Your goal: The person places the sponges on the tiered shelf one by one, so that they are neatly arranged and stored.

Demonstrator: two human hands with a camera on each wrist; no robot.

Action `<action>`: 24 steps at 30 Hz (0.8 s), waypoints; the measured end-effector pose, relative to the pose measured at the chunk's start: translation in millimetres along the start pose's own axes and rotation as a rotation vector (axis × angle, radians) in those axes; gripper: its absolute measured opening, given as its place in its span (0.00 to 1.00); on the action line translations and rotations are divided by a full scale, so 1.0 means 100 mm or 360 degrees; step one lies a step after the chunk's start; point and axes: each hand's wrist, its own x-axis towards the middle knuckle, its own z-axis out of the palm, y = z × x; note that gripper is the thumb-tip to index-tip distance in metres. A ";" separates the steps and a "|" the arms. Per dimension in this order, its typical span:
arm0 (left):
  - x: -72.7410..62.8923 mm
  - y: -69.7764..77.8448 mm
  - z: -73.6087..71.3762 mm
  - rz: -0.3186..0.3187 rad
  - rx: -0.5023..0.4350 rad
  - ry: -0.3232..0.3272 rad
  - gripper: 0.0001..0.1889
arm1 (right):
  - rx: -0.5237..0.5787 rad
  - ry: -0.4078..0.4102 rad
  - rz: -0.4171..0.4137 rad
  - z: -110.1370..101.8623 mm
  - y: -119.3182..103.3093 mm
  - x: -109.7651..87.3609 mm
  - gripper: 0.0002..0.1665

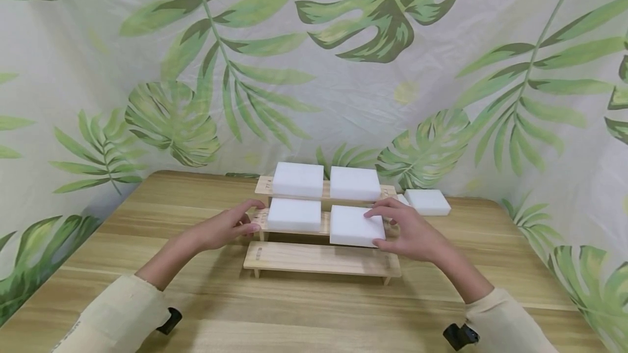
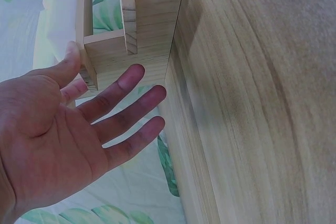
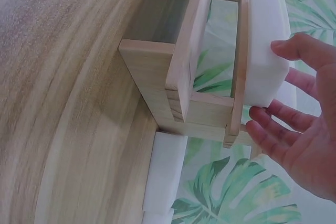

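A three-tier wooden stand (image 1: 314, 259) stands on the table. My right hand (image 1: 411, 230) grips a white foam block (image 1: 355, 226) at the right of the middle tier, thumb at its front and fingers at its top and right side. In the right wrist view, this foam block (image 3: 265, 45) lies against the tier's board. My left hand (image 1: 223, 227) pinches the left end of the middle tier between thumb and index finger. Its other fingers (image 2: 128, 116) stretch out loosely in the left wrist view. Another foam block (image 1: 294, 214) sits on the middle tier's left half.
Two more foam blocks, one left (image 1: 297, 179) and one right (image 1: 355, 182), sit on the top tier. Behind the stand's right end, a foam block (image 1: 428, 202) lies on the wooden table (image 1: 314, 320), partly overlapping another. A leaf-patterned cloth (image 1: 343, 97) hangs behind the table.
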 end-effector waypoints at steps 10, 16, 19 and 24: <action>0.01 0.01 0.00 -0.0006 -0.0003 -0.0005 0.27 | -0.0102 -0.0047 0.0024 -0.02 -0.01 -0.07 0.22; 0.00 0.00 0.00 -0.0005 -0.0002 0.0000 0.27 | -0.0070 -0.0127 0.0077 -0.07 -0.04 -0.12 0.25; 0.00 0.00 -0.01 -0.0006 0.0001 0.0003 0.27 | -0.0039 -0.0163 0.0064 -0.08 -0.03 -0.11 0.25; 0.01 0.00 -0.01 -0.0001 0.0009 0.0000 0.27 | 0.0047 -0.0173 0.0060 -0.05 0.01 -0.08 0.24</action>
